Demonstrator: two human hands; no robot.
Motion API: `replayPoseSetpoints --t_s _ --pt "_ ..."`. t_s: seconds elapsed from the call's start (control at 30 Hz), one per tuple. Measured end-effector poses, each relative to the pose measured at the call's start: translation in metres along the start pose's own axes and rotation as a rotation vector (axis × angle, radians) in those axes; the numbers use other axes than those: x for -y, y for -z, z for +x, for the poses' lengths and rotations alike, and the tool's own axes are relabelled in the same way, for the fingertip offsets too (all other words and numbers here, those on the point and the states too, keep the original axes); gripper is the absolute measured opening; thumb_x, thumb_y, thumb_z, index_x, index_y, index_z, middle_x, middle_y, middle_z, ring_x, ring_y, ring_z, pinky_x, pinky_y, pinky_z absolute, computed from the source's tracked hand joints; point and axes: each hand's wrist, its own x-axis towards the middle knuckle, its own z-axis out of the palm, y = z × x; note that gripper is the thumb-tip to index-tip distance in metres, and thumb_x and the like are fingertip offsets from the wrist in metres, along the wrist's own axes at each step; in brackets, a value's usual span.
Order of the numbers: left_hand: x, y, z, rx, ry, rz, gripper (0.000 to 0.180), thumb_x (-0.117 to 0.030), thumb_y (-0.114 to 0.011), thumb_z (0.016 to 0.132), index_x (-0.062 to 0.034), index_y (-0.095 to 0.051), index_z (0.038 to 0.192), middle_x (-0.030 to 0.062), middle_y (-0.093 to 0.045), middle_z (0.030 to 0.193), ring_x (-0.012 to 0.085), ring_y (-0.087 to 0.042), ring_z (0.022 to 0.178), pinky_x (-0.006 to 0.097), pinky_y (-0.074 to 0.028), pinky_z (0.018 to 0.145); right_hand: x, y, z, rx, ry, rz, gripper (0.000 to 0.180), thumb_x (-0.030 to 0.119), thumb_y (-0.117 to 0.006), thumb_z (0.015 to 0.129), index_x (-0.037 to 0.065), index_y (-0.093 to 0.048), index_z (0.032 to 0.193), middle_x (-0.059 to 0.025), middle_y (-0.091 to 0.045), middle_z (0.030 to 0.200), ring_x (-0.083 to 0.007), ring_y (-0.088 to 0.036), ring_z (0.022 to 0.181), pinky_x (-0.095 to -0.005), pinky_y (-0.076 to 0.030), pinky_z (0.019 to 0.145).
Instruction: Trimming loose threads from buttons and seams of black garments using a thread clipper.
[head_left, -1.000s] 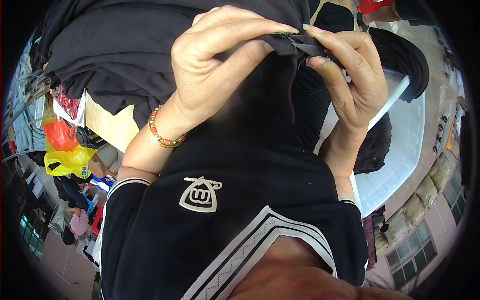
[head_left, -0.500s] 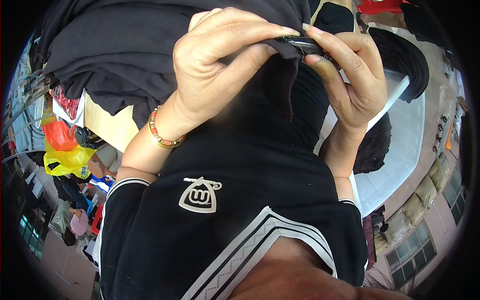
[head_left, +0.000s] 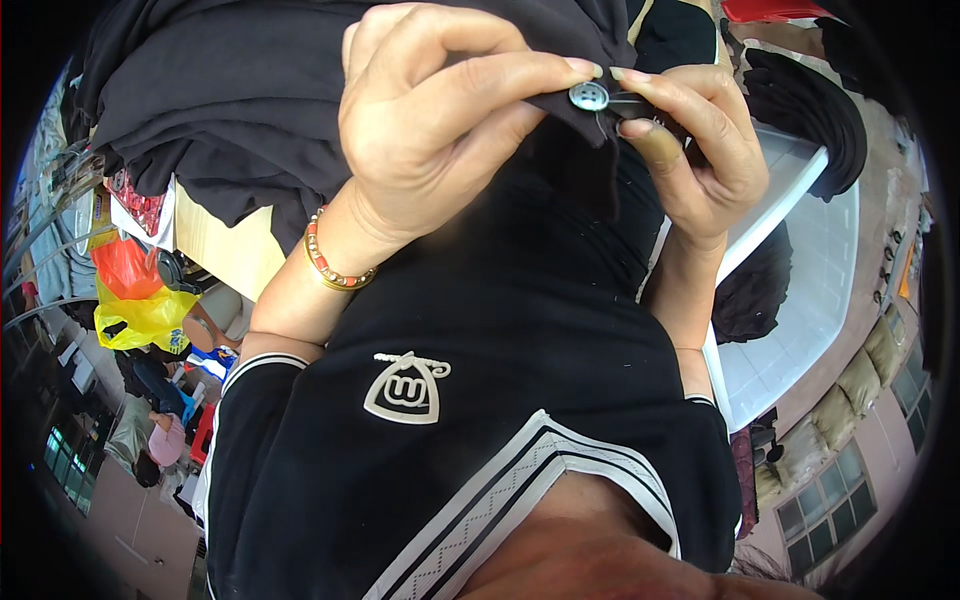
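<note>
My left hand (head_left: 440, 110) is closed, thumb and forefinger pinching the edge of a dark cloth (head_left: 565, 118). A round, pale blue-grey button (head_left: 589, 95) with holes lies face-up on that edge, beside the left fingertips. My right hand (head_left: 705, 150) is closed just to the right of the button. Between its thumb and forefinger a thin silvery thing (head_left: 627, 99) points at the button, with something dark behind it; its kind cannot be told. Both hands are raised above my lap, fingertips almost meeting. Loose cloth hangs below the left fingers.
A large heap of dark cloth (head_left: 215, 95) covers the light wooden table (head_left: 225, 235) at the left. On the right stands a white plastic bin (head_left: 815, 290) with dark cloth (head_left: 755, 285) inside and more over its rim. Yellow (head_left: 150, 318) and red bags lie at far left.
The cloth edge has turned, so the button now shows its face. The silvery thing has drawn slightly right. Both hands keep their pinch.
</note>
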Motion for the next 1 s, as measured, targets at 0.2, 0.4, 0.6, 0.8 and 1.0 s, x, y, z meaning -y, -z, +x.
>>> replayPoseSetpoints --t_s 0.2,0.4,0.6,0.8,1.0 --pt "0.005 0.004 -0.005 -0.056 -0.206 0.128 0.037 -0.004 -0.073 0.057 -0.0131 -0.077 0.092 -0.0002 -0.06 0.083 0.0175 -0.056 0.081 0.03 -0.043 0.078 0.007 0.001 -0.014 -0.059 -0.22 0.219 0.043 0.008 -0.089 0.061 0.0 -0.075 0.101 -0.0063 -0.067 0.088 -0.0081 -0.056 0.07 -0.0181 -0.04 0.057" --pt "0.008 -0.002 -0.015 -0.122 -0.226 0.173 0.039 -0.015 -0.084 0.051 -0.0247 -0.073 0.086 -0.0075 -0.057 0.086 0.0143 -0.055 0.076 0.029 -0.039 0.07 0.013 -0.011 -0.012 0.068 -0.221 0.111 0.045 0.004 -0.085 0.057 0.002 -0.071 0.1 -0.003 -0.064 0.079 -0.0081 -0.055 0.063 -0.0204 -0.039 0.052" --pt "0.013 -0.001 -0.022 -0.142 -0.012 0.259 0.038 -0.004 -0.074 0.057 -0.0202 -0.072 0.092 -0.004 -0.061 0.091 0.0162 -0.056 0.083 0.031 -0.037 0.076 0.008 -0.01 -0.017 0.012 -0.02 0.047 0.037 -0.005 -0.076 0.056 -0.001 -0.075 0.092 -0.0053 -0.058 0.067 -0.0106 -0.052 0.053 -0.0222 -0.035 0.045" --pt "0.018 0.008 -0.027 -0.239 0.056 0.154 0.034 -0.001 -0.075 0.064 -0.0118 -0.07 0.096 0.002 -0.067 0.09 0.0187 -0.061 0.083 0.031 -0.041 0.074 0.012 -0.008 -0.016 0.084 0.008 0.047 0.037 0.0 -0.071 0.055 -0.001 -0.075 0.092 -0.0058 -0.053 0.064 -0.0136 -0.052 0.052 -0.0237 -0.036 0.045" --pt "0.02 0.013 -0.026 -0.179 0.013 0.139 0.025 0.002 -0.074 0.069 -0.0072 -0.069 0.092 0.0037 -0.07 0.087 0.0193 -0.066 0.08 0.029 -0.045 0.072 0.025 -0.01 -0.005 0.111 0.013 -0.004 0.033 0.003 -0.072 0.054 0.0 -0.075 0.088 -0.0058 -0.053 0.063 -0.0145 -0.053 0.051 -0.0251 -0.037 0.044"
